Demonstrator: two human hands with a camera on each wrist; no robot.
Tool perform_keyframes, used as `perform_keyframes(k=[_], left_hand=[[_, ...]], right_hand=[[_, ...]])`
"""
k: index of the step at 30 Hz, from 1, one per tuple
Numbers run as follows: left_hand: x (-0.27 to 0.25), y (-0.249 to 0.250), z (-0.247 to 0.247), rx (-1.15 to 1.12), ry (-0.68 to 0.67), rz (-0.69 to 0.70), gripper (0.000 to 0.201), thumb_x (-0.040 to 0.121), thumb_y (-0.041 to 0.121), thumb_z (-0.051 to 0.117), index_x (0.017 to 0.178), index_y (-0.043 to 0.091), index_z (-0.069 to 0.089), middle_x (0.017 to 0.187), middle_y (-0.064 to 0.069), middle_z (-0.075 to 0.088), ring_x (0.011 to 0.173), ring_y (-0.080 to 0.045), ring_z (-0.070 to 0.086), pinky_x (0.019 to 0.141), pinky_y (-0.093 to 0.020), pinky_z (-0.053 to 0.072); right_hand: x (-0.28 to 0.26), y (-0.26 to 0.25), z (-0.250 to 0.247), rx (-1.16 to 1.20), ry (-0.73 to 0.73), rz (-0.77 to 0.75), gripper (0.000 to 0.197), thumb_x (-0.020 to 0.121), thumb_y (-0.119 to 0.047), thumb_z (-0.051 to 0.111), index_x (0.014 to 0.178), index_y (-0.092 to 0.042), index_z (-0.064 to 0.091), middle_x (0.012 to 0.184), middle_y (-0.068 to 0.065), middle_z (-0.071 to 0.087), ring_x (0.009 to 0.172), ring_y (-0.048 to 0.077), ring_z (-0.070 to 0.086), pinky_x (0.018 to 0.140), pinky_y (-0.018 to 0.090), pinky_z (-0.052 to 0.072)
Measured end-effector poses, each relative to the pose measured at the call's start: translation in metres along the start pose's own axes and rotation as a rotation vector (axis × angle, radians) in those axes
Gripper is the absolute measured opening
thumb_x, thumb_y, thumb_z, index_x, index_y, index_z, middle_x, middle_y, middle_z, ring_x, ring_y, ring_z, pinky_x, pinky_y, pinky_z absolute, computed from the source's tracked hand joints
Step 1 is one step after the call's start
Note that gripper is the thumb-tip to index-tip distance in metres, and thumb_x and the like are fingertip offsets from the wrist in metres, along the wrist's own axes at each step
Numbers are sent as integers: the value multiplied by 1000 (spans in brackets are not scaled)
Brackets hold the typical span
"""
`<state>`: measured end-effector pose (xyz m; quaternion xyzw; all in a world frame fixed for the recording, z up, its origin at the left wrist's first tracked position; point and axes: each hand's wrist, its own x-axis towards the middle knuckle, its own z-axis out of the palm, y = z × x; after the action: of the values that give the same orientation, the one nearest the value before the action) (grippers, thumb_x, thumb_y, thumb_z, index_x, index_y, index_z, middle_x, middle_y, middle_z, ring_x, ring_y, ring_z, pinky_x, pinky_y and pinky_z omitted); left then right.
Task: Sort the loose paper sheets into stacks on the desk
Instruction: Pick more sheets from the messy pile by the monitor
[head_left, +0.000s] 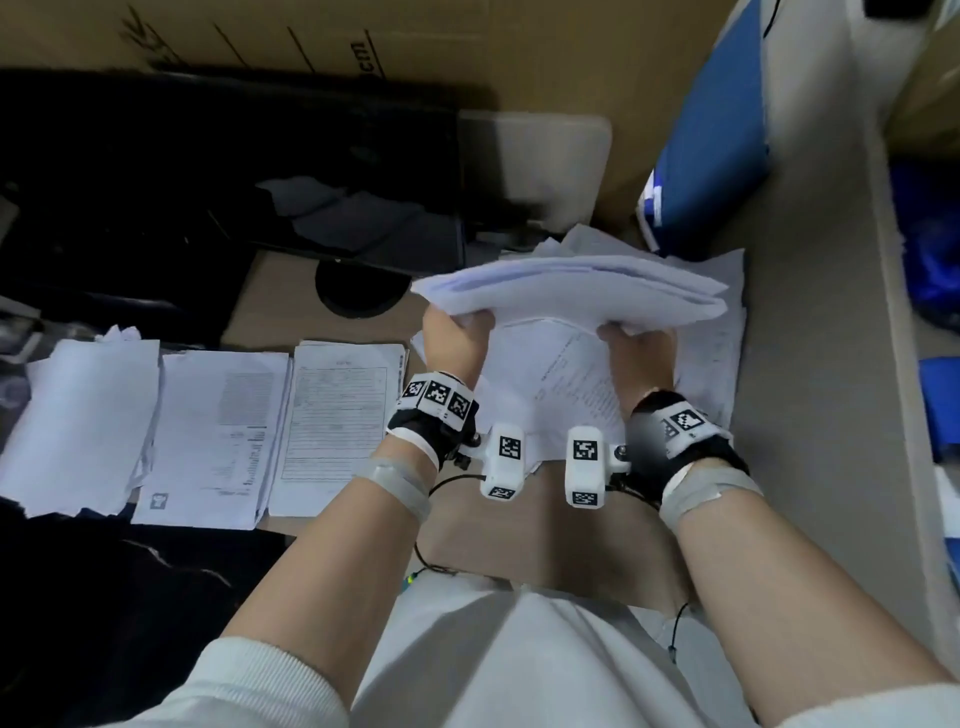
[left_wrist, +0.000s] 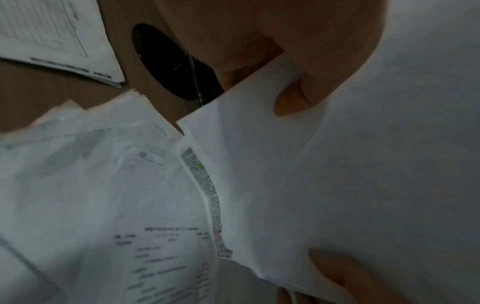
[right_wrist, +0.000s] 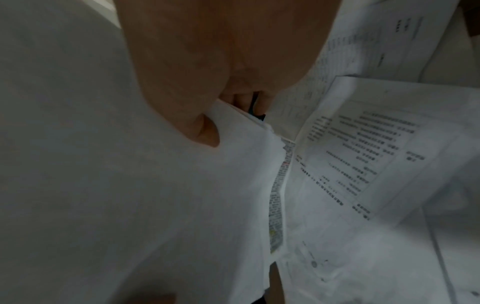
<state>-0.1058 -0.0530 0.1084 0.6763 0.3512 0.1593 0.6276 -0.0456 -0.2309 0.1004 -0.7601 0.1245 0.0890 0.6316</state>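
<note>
Both hands, left (head_left: 457, 338) and right (head_left: 641, 353), raised, fingers clamped.

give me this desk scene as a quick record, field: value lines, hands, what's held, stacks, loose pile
left hand: left hand grips the held bundle's left end
right hand: right hand grips its right end
held: paper bundle, lifted above the loose pile
loose pile: printed sheets spread on the desk under the bundle
stacks: three side by side on the left: blank-topped stack, middle stack, form-topped stack
behind: black monitor
</note>
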Motion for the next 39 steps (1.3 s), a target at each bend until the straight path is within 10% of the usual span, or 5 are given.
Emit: perform_keyframes(k=[8, 21, 29, 35, 39], left_hand=[[7, -10, -4, 136, -145, -83, 35, 69, 0, 69, 102, -3, 57, 90, -10, 64, 75, -16, 59, 71, -26, 51], [39, -36, 11, 92, -236, -294, 34, 88, 18, 73, 119, 5, 65, 108, -7, 71, 91, -20, 69, 77, -30, 57], [37, -105, 25, 188, -342, -882, 51, 78, 20, 77, 121, 0, 59, 114, -21, 67, 94, -38, 69, 82, -54, 58], [63, -135, 43, 154, -225, -925, 94, 42, 40, 83, 124, 3, 59, 104, -20, 69, 89, -36, 69, 86, -54, 57], [72, -116, 51, 234, -215, -856, 56, 76, 24, 79, 125, 1, 60, 112, -17, 67, 97, -34, 64, 78, -41, 54]], right_hand=[[2, 13, -1, -60, -69, 169, 56, 86, -6, 70, 136, -14, 45, 112, 1, 53, 96, 14, 54, 79, 23, 42], [43, 26, 14, -153, 21, -6, 14, 93, -17, 59, 99, -8, 68, 100, 4, 71, 89, 17, 64, 83, 28, 52], [83, 78, 20, -622, -213, 185, 36, 93, -21, 39, 115, -8, 65, 103, 4, 57, 93, 20, 52, 87, 30, 42], [116, 89, 25, -1016, -277, 192, 42, 97, -33, 47, 127, -7, 61, 132, 22, 52, 122, 40, 49, 102, 41, 40], [138, 100, 23, -1034, -307, 293, 55, 81, -46, 61, 123, -11, 63, 137, 16, 48, 130, 37, 42, 108, 49, 37]])
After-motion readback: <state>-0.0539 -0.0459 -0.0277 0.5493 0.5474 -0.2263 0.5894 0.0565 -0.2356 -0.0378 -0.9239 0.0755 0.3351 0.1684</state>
